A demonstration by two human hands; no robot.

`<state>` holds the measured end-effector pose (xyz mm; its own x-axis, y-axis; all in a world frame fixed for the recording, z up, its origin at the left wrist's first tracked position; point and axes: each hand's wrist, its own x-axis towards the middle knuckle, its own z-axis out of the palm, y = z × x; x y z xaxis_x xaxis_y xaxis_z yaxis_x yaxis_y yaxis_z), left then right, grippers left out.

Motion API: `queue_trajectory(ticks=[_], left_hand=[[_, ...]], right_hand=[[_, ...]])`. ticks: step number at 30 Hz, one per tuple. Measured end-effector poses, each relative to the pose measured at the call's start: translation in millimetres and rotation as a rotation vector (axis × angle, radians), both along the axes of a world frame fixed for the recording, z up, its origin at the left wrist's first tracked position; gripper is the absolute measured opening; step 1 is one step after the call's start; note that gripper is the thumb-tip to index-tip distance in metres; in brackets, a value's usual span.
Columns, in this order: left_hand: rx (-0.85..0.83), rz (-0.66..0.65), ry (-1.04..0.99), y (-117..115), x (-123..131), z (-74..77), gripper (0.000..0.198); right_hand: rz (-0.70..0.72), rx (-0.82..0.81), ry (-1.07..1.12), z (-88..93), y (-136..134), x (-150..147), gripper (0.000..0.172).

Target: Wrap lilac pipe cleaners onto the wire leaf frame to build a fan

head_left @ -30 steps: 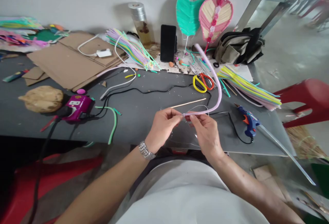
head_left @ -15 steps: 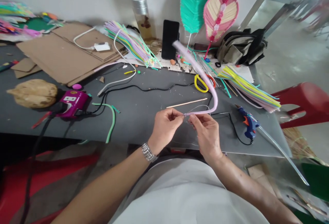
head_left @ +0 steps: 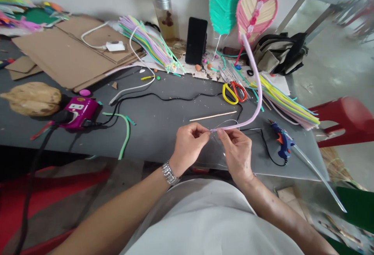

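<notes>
A fuzzy lilac pipe cleaner (head_left: 258,91) curves up from between my hands toward the pink fan. My left hand (head_left: 189,142), with a watch at the wrist, pinches its near end. Close beside it, my right hand (head_left: 238,149) pinches the same stem with thumb and forefinger. A thin, pale wire or thread (head_left: 224,122) loops around near my right fingers; where it ends is hidden. Behind my hands a thin wooden stick (head_left: 213,116) lies on the grey table (head_left: 163,126). Scissors (head_left: 230,93) with yellow and red handles rest farther back, partly beside the lilac stem.
A blue glue gun (head_left: 282,140) with a clear glue stick lies at the right. Pipe-cleaner bundles (head_left: 152,46) (head_left: 286,103), a phone (head_left: 196,40) and leaf-shaped fans (head_left: 257,13) are at the back. Left are cardboard (head_left: 61,52) and a purple power socket (head_left: 80,112).
The free end of the lilac pipe cleaner has swung to the right and now points toward the pink fan. Both hands keep their pinch in nearly the same place; the view has shifted slightly.
</notes>
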<state>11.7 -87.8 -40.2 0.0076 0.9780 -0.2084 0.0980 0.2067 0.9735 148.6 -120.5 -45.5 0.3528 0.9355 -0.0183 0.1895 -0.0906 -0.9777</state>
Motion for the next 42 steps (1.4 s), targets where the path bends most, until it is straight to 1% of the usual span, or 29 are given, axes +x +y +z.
queue_trajectory(ticks=[7, 12, 16, 22, 30, 35, 39, 42], left_hand=[[-0.030, 0.022, -0.034, -4, 2, 2.2, 0.017], [-0.071, 0.050, -0.095, -6, 5, 2.3, 0.017], [-0.103, 0.071, -0.162, -9, 7, 1.7, 0.018], [-0.133, 0.071, -0.263, -13, 7, 5.8, 0.016], [-0.172, 0.024, -0.450, -24, 7, 16.8, 0.012], [-0.163, -0.013, -0.491, -28, 3, 28.2, 0.015], [-0.160, -0.041, -0.582, -29, 4, 35.7, 0.008], [-0.137, -0.071, -0.691, -29, 9, 39.4, 0.014]], right_hand=[[0.014, 0.039, -0.124, 9.6, 0, -3, 0.022], [0.022, 0.150, -0.295, 13.3, -3, -5, 0.021], [0.016, 0.198, -0.407, 13.5, -5, -7, 0.020], [0.041, 0.267, -0.441, 16.6, -6, -10, 0.023], [0.017, 0.207, -0.338, 31.5, -7, -10, 0.020], [0.029, 0.131, -0.238, 40.6, -6, -3, 0.020], [0.092, 0.048, -0.037, 53.6, -3, 8, 0.018], [0.154, -0.012, 0.158, 68.6, -1, 14, 0.018]])
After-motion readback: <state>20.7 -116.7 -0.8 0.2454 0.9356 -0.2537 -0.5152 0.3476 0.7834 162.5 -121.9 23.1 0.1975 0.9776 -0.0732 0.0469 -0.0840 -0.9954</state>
